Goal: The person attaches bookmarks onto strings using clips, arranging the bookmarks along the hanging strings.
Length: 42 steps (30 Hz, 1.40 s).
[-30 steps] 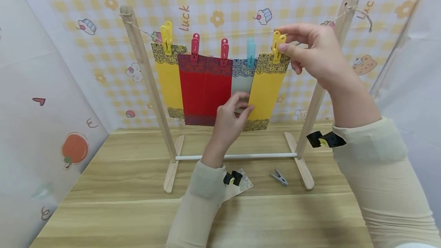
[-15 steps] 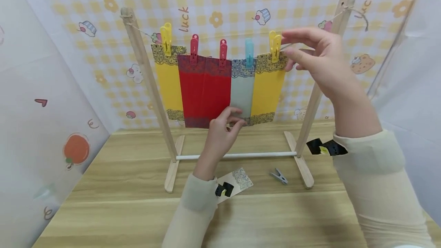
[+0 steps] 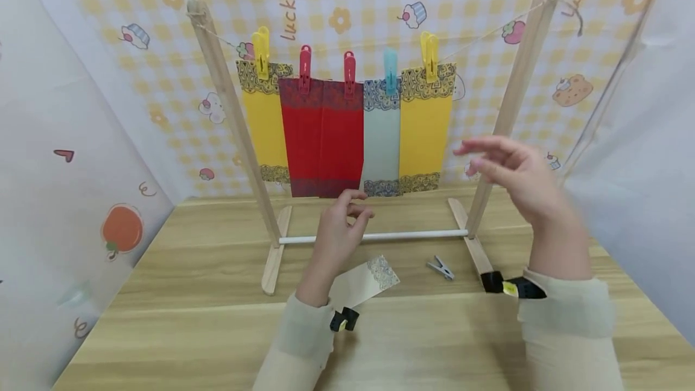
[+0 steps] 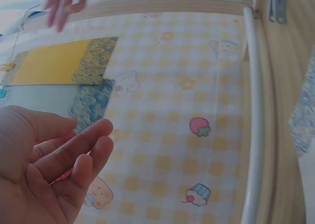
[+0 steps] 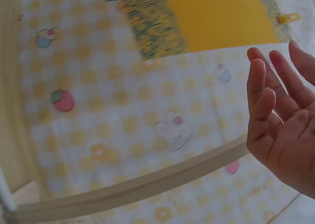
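My left hand (image 3: 341, 228) hovers just below the hanging cards, fingers loosely bent around nothing. Out to the right, my right hand (image 3: 516, 177) is in the air before the right post, its fingers relaxed and holding nothing. A yellow card (image 3: 425, 128) with a dark lace pattern hangs closest to it, under a yellow clothespin (image 3: 430, 58). Beside that card hangs a pale grey-green card (image 3: 382, 143) on a light blue clothespin (image 3: 390, 71). Red cards (image 3: 326, 143) hang from two red clothespins (image 3: 305, 70). Another yellow card (image 3: 264, 128) hangs leftmost from a yellow clothespin (image 3: 261, 53).
A string (image 3: 483, 35) runs between two wooden posts (image 3: 228, 101), joined low down by a white rod (image 3: 412, 236). On the wooden table (image 3: 190, 282) lie a cream card (image 3: 361, 282) with a lace end and a grey clothespin (image 3: 440, 268).
My right hand has let go of the right yellow clothespin and moved down and right. My left hand has dropped from the right yellow card's edge to below the cards.
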Each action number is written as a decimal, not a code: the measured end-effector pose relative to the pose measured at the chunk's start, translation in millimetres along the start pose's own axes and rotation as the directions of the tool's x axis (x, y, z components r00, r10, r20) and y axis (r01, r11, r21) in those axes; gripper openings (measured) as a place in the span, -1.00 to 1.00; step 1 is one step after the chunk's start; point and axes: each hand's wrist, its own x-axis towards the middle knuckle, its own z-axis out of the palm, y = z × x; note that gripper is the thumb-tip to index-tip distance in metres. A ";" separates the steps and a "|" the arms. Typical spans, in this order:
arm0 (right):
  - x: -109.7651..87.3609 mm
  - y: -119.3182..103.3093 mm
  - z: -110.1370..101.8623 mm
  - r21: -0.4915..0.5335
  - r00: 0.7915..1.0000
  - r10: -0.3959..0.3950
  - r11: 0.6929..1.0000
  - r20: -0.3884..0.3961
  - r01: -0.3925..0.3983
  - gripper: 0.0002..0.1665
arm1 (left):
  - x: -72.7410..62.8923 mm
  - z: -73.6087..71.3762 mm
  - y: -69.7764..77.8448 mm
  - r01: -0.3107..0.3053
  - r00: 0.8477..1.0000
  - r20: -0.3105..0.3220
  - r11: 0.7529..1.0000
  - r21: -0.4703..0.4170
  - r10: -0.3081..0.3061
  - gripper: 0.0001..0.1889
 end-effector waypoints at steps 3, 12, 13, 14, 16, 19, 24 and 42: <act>-14.4 33.2 -1.5 -0.116 0.992 0.114 0.988 0.061 -0.106 -0.61 | -4.8 -3.0 -5.4 0.030 1.000 0.005 0.999 0.034 -0.030 -0.72; -48.3 93.5 5.5 -0.231 0.901 0.359 0.924 0.244 -0.306 -0.47 | -28.8 -18.4 -26.9 0.072 0.995 0.062 0.991 0.113 -0.080 -0.75; -51.2 96.9 6.0 -0.232 0.893 0.374 0.919 0.250 -0.320 -0.46 | -31.7 -19.5 -30.4 0.085 0.993 0.076 0.989 0.123 -0.094 -0.75; -53.7 99.9 6.5 -0.232 0.887 0.386 0.914 0.253 -0.332 -0.45 | -34.1 -20.6 -33.6 0.100 0.990 0.088 0.986 0.133 -0.113 -0.75; -57.8 105.2 8.2 -0.227 0.875 0.410 0.906 0.258 -0.358 -0.43 | -38.2 -22.2 -38.7 0.135 0.982 0.112 0.978 0.158 -0.153 -0.75; -62.6 114.1 12.4 -0.224 0.863 0.432 0.897 0.262 -0.381 -0.40 | -42.5 -22.9 -44.5 0.171 0.966 0.158 0.963 0.210 -0.206 -0.72; -67.8 129.8 22.1 -0.245 0.846 0.452 0.887 0.283 -0.392 -0.43 | -45.1 -20.2 -50.2 0.177 0.941 0.239 0.948 0.263 -0.242 -0.63; -67.2 124.0 32.2 -0.342 0.779 0.476 0.871 0.408 -0.354 -0.55 | -50.1 -16.7 -66.7 0.086 0.879 0.413 0.930 0.357 -0.239 -0.71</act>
